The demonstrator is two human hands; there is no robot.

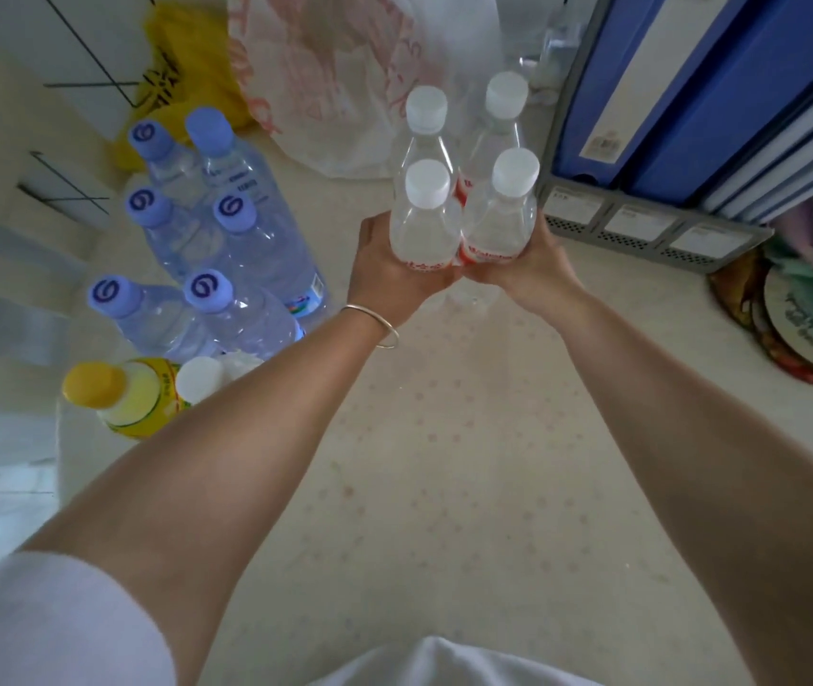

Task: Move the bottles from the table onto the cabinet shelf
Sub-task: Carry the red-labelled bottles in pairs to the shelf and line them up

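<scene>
Several small clear bottles with white caps and red labels point(463, 190) stand bunched together at the table's middle back. My left hand point(384, 269) wraps round the left side of the bunch, fingers curled on the near left bottle point(424, 225). My right hand point(528, 269) grips the right side, against the near right bottle point(501, 215). Several larger bottles with blue caps point(226, 250) stand on the table's left. A yellow-capped juice bottle point(122, 393) and another white-capped bottle point(199, 378) stand at the near left. The cabinet shelf is out of view.
A grey file rack with blue binders point(691, 106) stands at the back right. Plastic bags, one white with red print point(325, 76) and one yellow point(181, 66), lie behind the bottles. A round patterned tin point(790, 329) sits at the right edge. The cream table point(444, 462) stretches toward me.
</scene>
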